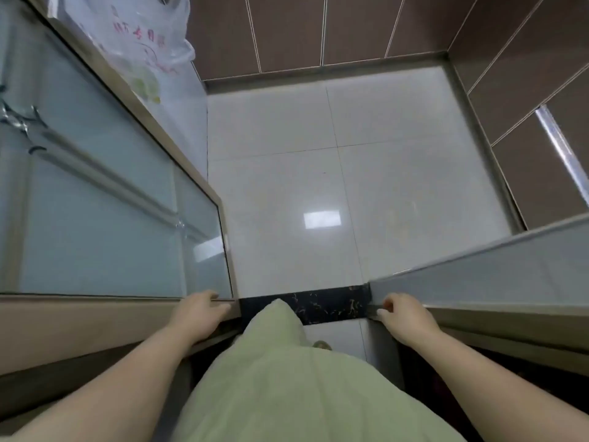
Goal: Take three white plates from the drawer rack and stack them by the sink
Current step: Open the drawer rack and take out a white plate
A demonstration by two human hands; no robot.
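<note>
Looking straight down at a doorway. Our left hand sits on the end edge of the frosted glass sliding door on the left, fingers curled over its metal frame corner, gripping it. Our right hand holds the end of the other glass door panel on the right, fingers bent and pinched on its frame edge. Between both hands we see a dark marble threshold strip, and past it pale glossy floor tiles with a light reflection. Brown wall tiles close the far side and right. A white plastic bag with red print hangs top left. Pale green garment fills bottom centre. Plates, drawer rack, sink: none in view.
</note>
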